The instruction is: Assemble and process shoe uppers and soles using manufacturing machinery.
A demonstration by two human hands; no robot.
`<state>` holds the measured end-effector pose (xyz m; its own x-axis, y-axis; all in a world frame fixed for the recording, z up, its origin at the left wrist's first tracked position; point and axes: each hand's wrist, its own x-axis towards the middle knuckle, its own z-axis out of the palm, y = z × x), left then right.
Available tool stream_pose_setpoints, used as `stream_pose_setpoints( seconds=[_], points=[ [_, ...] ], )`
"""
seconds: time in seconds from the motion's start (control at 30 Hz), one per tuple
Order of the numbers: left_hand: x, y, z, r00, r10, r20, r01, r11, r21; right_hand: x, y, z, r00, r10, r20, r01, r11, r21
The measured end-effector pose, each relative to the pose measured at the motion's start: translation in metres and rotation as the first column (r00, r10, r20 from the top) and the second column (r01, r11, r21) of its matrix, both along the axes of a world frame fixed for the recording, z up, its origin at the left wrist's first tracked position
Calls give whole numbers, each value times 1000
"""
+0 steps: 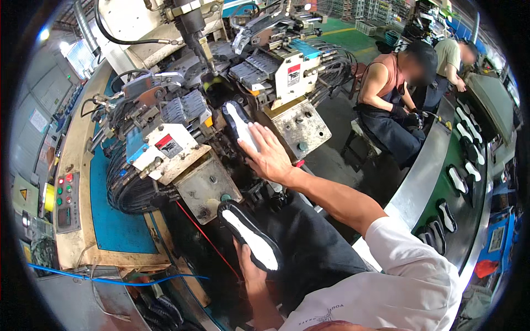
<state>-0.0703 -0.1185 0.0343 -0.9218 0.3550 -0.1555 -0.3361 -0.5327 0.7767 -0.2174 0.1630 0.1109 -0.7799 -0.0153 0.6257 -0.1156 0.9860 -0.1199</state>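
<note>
black shoe [249,236] in left hand [251,273] grip; right hand [269,155], fingers spread wide, presses mounted shoe [238,122].

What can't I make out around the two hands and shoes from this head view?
- Left hand: its fingers are hidden under the black shoe it holds, sole side up.
- Right hand: the palm covers the lower part of the shoe on the machine, so contact there is unclear.
- Control panel: its buttons are too small and bent by the fisheye rim.
- Shoes on the conveyor: small, warped at the right edge.
</note>
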Motion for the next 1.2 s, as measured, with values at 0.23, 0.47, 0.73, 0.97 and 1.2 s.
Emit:
stream_pose_setpoints(
  seconds=[0.23, 0.47, 0.73, 0.97, 1.2],
  points=[
    [17, 20, 4, 997, -76, 2, 75, 996, -50, -4, 3, 0, 995, 59, -81, -57, 998, 26],
    [4, 43, 20, 987, -144, -73, 121, 959, -258, -89, 14, -3, 993, 44, -105, -35, 996, 87],
    [-31, 57, -2, 971, -213, -108, 183, 954, -237, -177, 28, 10, 985, 13, -170, 16, 985, 170],
    [-51, 62, -8, 965, -218, -142, 172, 943, -283, -183, 29, 21, 933, 93, -347, -19, 977, 211],
    [-27, 31, -10, 932, -163, -324, -55, 819, -571, -186, 14, 51, 977, 71, -202, -5, 950, 312]
  ],
)
